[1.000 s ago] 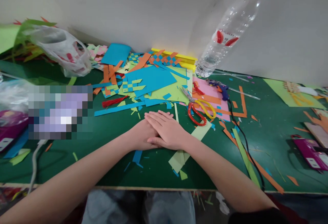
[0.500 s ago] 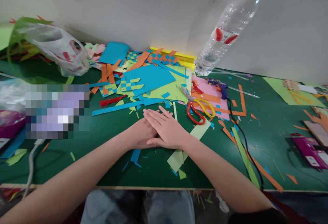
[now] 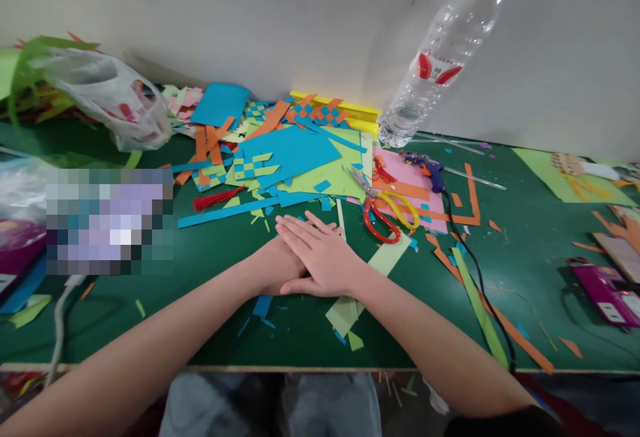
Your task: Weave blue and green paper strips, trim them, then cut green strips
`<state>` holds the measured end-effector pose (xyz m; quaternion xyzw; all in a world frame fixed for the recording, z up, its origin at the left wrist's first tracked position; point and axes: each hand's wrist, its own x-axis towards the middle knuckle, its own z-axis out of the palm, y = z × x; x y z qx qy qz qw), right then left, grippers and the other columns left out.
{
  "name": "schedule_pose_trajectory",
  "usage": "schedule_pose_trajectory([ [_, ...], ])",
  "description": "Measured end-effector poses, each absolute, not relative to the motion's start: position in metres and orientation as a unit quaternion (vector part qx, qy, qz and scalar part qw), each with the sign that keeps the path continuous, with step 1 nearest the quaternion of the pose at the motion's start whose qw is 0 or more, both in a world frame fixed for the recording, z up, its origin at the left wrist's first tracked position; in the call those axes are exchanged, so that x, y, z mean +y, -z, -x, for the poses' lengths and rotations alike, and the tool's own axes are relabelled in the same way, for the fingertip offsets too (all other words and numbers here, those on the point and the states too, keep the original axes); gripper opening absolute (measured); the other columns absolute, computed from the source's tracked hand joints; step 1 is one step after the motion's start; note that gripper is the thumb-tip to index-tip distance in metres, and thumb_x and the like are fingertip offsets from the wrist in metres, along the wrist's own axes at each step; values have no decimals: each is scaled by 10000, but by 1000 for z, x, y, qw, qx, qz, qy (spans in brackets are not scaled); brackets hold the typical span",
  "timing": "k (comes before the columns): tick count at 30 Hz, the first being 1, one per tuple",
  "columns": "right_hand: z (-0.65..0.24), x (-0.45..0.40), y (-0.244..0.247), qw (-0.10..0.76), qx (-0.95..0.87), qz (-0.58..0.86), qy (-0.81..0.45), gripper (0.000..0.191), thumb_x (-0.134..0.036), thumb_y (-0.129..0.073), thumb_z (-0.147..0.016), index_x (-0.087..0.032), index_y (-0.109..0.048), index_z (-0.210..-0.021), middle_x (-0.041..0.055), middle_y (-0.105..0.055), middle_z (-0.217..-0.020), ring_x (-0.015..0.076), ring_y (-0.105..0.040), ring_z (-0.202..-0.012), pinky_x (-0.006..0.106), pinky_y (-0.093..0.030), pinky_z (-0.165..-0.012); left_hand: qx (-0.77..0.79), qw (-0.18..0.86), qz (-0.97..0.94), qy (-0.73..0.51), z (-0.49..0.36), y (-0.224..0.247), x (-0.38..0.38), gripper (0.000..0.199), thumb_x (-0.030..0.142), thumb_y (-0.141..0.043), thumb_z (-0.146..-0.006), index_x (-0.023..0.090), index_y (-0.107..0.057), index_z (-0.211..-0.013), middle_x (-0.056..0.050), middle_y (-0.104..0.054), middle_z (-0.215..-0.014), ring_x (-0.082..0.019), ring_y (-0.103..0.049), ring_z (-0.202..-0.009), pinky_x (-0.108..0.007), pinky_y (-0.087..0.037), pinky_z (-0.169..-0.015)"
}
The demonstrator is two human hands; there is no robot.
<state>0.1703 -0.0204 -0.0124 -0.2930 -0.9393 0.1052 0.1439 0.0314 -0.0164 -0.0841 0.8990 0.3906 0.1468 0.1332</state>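
Note:
My right hand lies flat across the back of my left hand, its fingers stretched out. Underneath, the left hand rests palm down on the green table, partly covered, with some fingertips showing past the right one. Neither hand holds anything. Just right of them are scissors with one red and one yellow handle, blades partly spread. A pale green paper strip runs beside my right wrist. Beyond my fingers lie blue paper sheets and a red tassel.
A clear plastic bottle stands near the wall. A glue gun trails a black cord along the right. At left are a white plastic bag, a pixelated patch and a white cable. Purple boxes sit at the sides.
My right hand has slid very slightly left and toward me over the left hand. The view has shifted a little; the things on the table have not moved.

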Motion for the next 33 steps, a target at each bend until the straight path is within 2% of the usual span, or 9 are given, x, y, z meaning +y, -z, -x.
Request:
schedule_pose_trajectory([
  [3, -169, -20, 15, 131, -937, 298, -128, 955, -731, -391, -865, -24, -278, -1496, 163, -272, -1587, 254, -242, -1486, 445, -104, -1247, 450, 145, -855, -211, -66, 89, -21, 866, 628, -514, -767, 242, -325, -1519, -14, -419, -1531, -323, -161, -1492, -528, -373, -1106],
  [6, -169, -20, 17, 136, -934, 300, -138, 937, -733, -399, -861, -43, -307, -1489, 157, -328, -1570, 255, -284, -1469, 437, -116, -1243, 551, 122, -765, -311, -119, 82, -23, 856, 641, -536, -747, 253, -377, -1493, -14, -452, -1508, -350, -164, -1487, -572, -328, -1127],
  [9, -168, -20, 18, 141, -932, 302, -140, 909, -725, -405, -866, -58, -332, -1479, 159, -385, -1544, 259, -321, -1450, 441, -129, -1239, 589, 95, -728, -337, -155, 68, -23, 813, 626, -569, -733, 306, -419, -1465, 8, -499, -1466, -355, -194, -1478, -587, -293, -1142],
  [12, -168, -20, 18, 141, -932, 304, -139, 882, -708, -405, -878, -58, -343, -1471, 164, -399, -1535, 265, -329, -1445, 455, -134, -1235, 650, 59, -657, -379, -159, 59, -23, 769, 579, -576, -747, 275, -459, -1443, -33, -535, -1427, -372, -213, -1464, -573, -315, -1121],
  [16, -167, -20, 19, 145, -932, 302, -138, 866, -694, -415, -883, -54, -353, -1464, 170, -407, -1529, 265, -324, -1448, 457, -131, -1236, 683, 39, -660, -310, -150, 64, -24, 784, 532, -618, -715, 174, -509, -1403, -121, -571, -1364, -441, -245, -1428, -575, -333, -1082],
  [21, -168, -20, 19, 149, -932, 300, -141, 857, -692, -402, -888, -56, -359, -1461, 175, -412, -1524, 271, -338, -1441, 467, -140, -1232, 626, 80, -756, -171, -150, 73, -22, 772, 518, -624, -686, 185, -537, -1378, -121, -597, -1312, -451, -283, -1409, -581, -321, -1076],
  [26, -168, -20, 17, 141, -931, 303, -149, 873, -690, -408, -888, -51, -327, -1478, 165, -360, -1555, 258, -282, -1470, 455, -129, -1236, 643, 78, -726, -229, -152, 61, -22, 753, 521, -608, -695, 265, -513, -1397, -69, -594, -1330, -398, -242, -1446, -566, -293, -1112],
  [33, -167, -19, 14, 138, -931, 301, -155, 894, -700, -407, -883, -50, -305, -1488, 168, -329, -1568, 260, -260, -1479, 464, -133, -1234, 643, 24, -701, -306, -151, 65, -22, 761, 497, -624, -678, 253, -510, -1389, -60, -574, -1360, -416, -173, -1458, -547, -283, -1116],
])
